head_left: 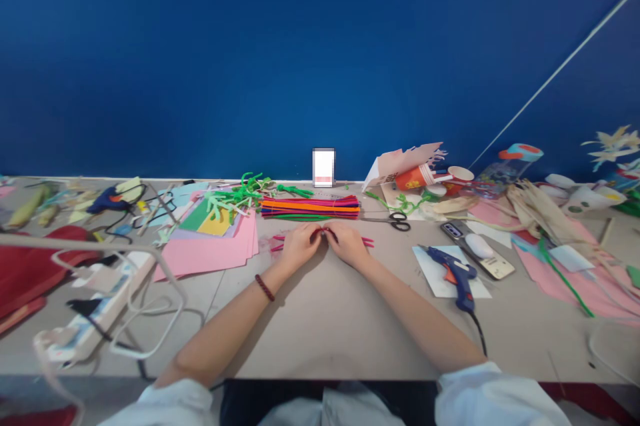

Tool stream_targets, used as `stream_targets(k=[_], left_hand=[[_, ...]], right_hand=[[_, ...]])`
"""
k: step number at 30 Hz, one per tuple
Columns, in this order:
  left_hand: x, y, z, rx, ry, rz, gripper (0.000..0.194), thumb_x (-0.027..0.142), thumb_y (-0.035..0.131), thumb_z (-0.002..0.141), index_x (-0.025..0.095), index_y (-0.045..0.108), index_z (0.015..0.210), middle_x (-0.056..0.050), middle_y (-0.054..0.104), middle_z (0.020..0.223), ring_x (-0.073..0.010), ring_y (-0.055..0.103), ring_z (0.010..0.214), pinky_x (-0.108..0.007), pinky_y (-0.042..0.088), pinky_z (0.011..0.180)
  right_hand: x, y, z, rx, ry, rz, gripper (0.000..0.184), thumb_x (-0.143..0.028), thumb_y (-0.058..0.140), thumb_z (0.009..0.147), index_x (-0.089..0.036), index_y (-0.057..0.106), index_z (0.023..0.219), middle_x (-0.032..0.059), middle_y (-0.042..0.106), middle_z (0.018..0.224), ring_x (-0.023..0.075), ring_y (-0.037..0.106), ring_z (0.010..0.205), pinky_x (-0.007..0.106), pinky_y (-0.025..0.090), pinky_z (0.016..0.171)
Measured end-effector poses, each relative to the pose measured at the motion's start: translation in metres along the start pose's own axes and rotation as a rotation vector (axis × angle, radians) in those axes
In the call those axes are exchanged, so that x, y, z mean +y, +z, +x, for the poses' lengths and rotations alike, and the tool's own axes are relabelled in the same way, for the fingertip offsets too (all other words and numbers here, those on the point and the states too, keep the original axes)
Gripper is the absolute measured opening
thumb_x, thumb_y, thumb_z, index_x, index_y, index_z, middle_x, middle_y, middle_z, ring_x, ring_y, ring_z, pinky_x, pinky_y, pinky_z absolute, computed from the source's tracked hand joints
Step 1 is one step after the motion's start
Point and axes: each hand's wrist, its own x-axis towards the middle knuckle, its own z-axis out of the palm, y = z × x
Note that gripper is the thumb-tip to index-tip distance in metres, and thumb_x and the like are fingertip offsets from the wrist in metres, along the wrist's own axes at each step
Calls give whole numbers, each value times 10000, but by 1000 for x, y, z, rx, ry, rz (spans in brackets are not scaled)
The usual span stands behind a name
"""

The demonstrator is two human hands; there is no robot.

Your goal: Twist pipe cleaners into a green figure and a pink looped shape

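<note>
Both hands meet in the middle of the table, fingertips pinched close together. Between them shows a small bit of a dark red pipe cleaner (325,229), mostly hidden by the fingers. My left hand (301,244) is closed on its left side, and my right hand (347,243) is closed on its right side. Pink pipe cleaners (368,241) stick out past the hands on both sides; whether they are held or lie on the table I cannot tell. Just behind the hands lies a bundle of coloured pipe cleaners (310,207) in red, orange, purple and green.
Black-handled scissors (400,221) lie right of the bundle. A blue glue gun (455,273) rests on white paper, beside a phone (480,253). Pink paper sheets (200,254) and green pipe-cleaner pieces (253,186) are at left, with a power strip (103,313). A paper cup (414,177) lies tipped behind.
</note>
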Motion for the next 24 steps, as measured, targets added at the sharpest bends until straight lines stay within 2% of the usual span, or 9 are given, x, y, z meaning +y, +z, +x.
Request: stream_targets(k=[5,9,15,18,21,24], left_hand=[[-1,-2,1,-27,48,77,172,201,464,876,210,632,913,-53,644,866,-187,570,839,-280,414,680],[-2,-3,1,-20,89,89,160,203,465,882,205,625,876,-52,628,829,-185,552,810,-289,401,677],[-1,-3,1,-18,180,52,188,177,443,891,204,620,834,-61,617,812,-192,536,802,-301,384,690],[2,-2,1,-32,232,48,225,165,416,894,197,620,807,-68,608,782,-197,534,784,-313,385,695],[7,-4,0,-60,300,67,238,170,405,892,199,624,801,-70,592,735,-198,538,762,-316,390,693],[14,-9,-1,-118,379,30,226,200,415,896,210,635,844,-84,622,789,-198,555,785,-321,401,720]], right_hand=[[-4,-3,0,34,-33,36,205,-205,435,926,-178,627,992,92,627,994,204,542,962,301,393,848],[-7,-6,2,49,-6,74,162,-176,470,888,-174,632,889,81,622,926,191,542,882,286,402,782],[-7,-13,8,-21,60,255,140,-125,496,810,-162,628,780,42,613,810,155,525,753,254,382,698],[-9,-21,10,-100,208,483,142,-138,490,772,-159,594,678,9,565,691,130,483,656,224,348,592],[-11,-33,9,-268,472,756,111,-160,496,730,-162,541,629,-20,486,590,100,412,537,200,269,477],[-10,-45,10,-444,684,937,78,-160,516,679,-160,507,601,-32,447,539,73,342,451,192,212,416]])
